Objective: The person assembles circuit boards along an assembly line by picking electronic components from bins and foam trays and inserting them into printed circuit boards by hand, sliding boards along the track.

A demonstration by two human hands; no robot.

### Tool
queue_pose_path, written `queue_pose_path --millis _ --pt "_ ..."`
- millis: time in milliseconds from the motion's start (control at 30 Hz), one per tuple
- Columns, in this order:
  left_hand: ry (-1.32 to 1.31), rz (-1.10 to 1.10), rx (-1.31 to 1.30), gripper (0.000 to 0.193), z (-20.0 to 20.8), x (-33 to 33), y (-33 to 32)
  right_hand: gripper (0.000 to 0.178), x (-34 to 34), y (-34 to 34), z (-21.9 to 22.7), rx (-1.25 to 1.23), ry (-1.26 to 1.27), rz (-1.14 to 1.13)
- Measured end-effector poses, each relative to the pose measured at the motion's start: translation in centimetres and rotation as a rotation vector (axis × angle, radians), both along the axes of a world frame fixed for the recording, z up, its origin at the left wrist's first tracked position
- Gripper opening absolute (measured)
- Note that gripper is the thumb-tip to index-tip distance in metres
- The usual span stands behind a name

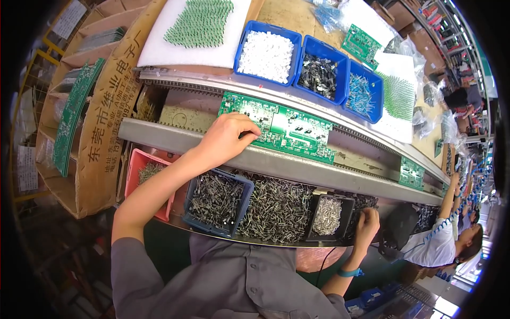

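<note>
Over the left part of a green circuit board [303,133], my left hand [227,139] is closed, thumb and fingers pinched together close to the board's surface. Whatever they may pinch is too small to make out. The board lies across the rail track, with small parts standing on it. Down at the right, my right hand [367,225] is curled closed at a heap of small dark components [362,203]. Its fingertips are partly hidden, and I cannot make out anything in them. Beside it stands a black tray of small silvery parts [327,215].
Along the near side are loose leaded components [276,207], a dark blue bin [215,199] and a red bin [135,167]. Beyond the track stand blue bins of white parts [265,56], black parts [319,74] and blue parts [361,95]. A cardboard box [114,106] holds boards; a co-worker [441,242] sits right.
</note>
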State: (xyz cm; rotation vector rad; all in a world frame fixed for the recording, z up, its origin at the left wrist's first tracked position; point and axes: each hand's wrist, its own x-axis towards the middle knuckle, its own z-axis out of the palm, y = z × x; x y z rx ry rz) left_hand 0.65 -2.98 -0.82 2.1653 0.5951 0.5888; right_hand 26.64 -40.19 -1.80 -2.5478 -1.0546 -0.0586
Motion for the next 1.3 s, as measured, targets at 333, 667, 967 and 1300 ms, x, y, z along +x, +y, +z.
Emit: queue_pose_path --millis 333,667,967,1300 --pt "-0.011 0.029 0.077 0.004 -0.7 0.2 -0.4 0.007 0.0 0.1 1.1 0.126 0.046 -0.042" --pt "-0.045 0.002 0.227 0.006 -0.8 0.2 -0.9 0.013 -1.7 9.4 8.2 0.153 -0.052 0.248" --pt "-0.062 -0.010 0.141 0.002 -0.9 0.3 -0.5 0.018 -3.5 20.5 8.3 0.257 0.024 0.787" --pt "0.028 -0.080 0.203 0.006 -0.5 0.2 -0.6 0.014 -5.9 26.5 4.2 0.204 0.184 0.965"
